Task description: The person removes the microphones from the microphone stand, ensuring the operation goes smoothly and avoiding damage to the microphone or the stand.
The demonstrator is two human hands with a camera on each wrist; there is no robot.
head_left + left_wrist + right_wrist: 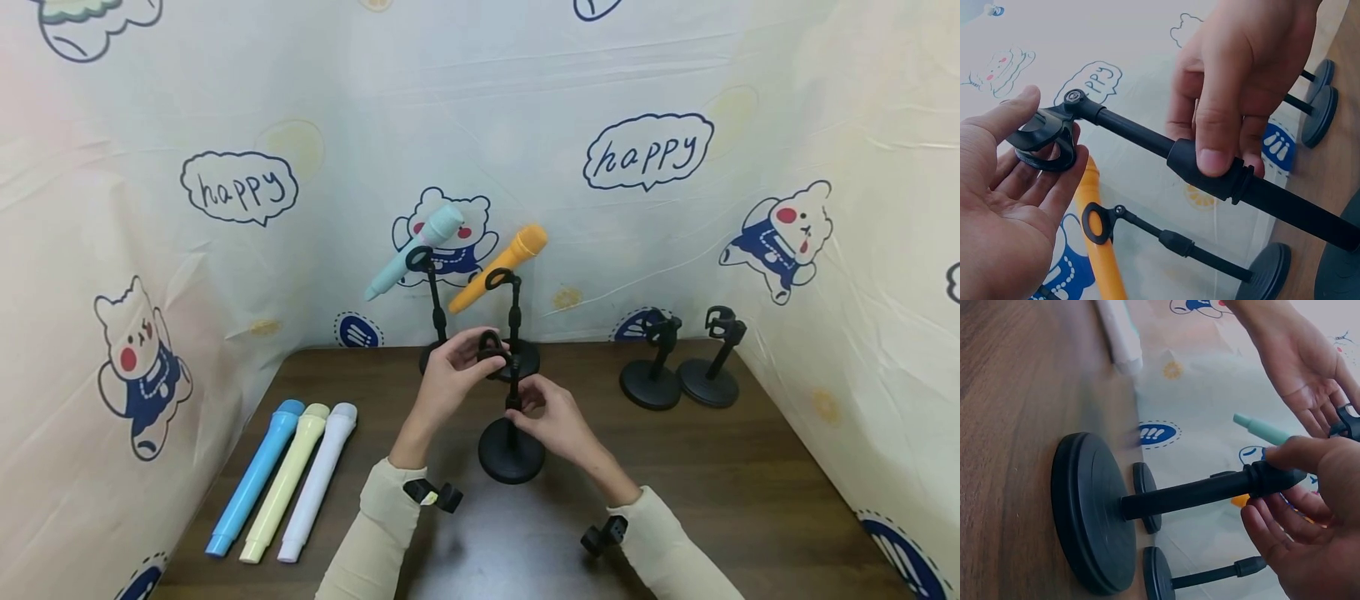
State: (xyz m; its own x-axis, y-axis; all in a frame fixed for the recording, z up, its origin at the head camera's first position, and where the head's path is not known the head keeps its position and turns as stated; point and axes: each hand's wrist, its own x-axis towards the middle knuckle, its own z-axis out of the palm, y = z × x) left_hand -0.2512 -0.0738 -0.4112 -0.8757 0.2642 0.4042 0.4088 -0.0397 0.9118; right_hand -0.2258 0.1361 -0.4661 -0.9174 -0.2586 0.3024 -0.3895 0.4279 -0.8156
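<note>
- While the black stand (512,457) is held upright, with its round base apparently resting on the counter (750,492), the step in hand is judged to be the adjusting of its pole and clip (1041,132).
- By the left hand (450,375) the clip is pinched at the top, thumb above and fingers beneath.
- By the right hand (551,412) the collar (1184,161) partway up the pole is gripped between thumb and fingers; whether it is being turned cannot be told.
- Taken from the held stand in the head view, an orange microphone (519,247) in its stand is seen at twelve o'clock, and a pale teal microphone (442,225), likewise mounted, at eleven.
- At nine o'clock, blue (253,479), yellow (285,483) and white (318,479) microphones are laid side by side.
- At two o'clock, two spare stands (650,386) are placed, their clips unfilled.
- For the next move, a steady collar and a well-angled clip seem to be called for; only then, it is judged, could a microphone be seated securely.
</note>
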